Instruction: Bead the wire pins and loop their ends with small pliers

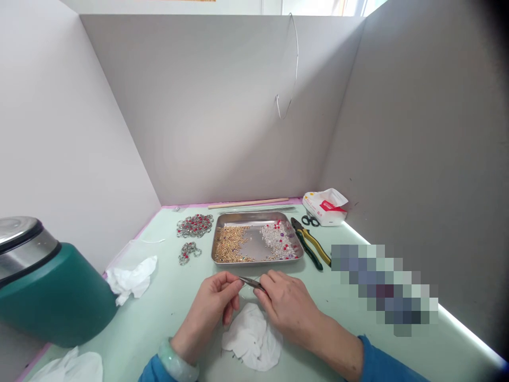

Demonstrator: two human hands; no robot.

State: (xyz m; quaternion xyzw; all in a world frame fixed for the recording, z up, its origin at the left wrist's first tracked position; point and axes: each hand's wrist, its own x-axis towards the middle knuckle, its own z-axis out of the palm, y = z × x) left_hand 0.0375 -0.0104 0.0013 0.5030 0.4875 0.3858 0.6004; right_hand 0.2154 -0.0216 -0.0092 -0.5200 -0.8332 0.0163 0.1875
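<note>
My right hand [288,302] is closed round small dark pliers [251,282], whose tips point left. At those tips, the thumb and forefinger of my left hand [218,300] are pinched together on something too small to make out. A thin wire seems to curve near the pliers. Just beyond both hands sits a metal tray [254,261] with gold beads [229,244] on its left side and clear, red and purple beads [278,241] on its right. Below the hands lies a crumpled white tissue [254,339].
Linked beaded rings [194,226] and a smaller cluster [190,252] lie left of the tray. Green-yellow pliers [312,244], scissors [310,220] and a tissue pack [325,207] are at right. A green flask [55,297] stands left; grey partitions [222,106] enclose the table.
</note>
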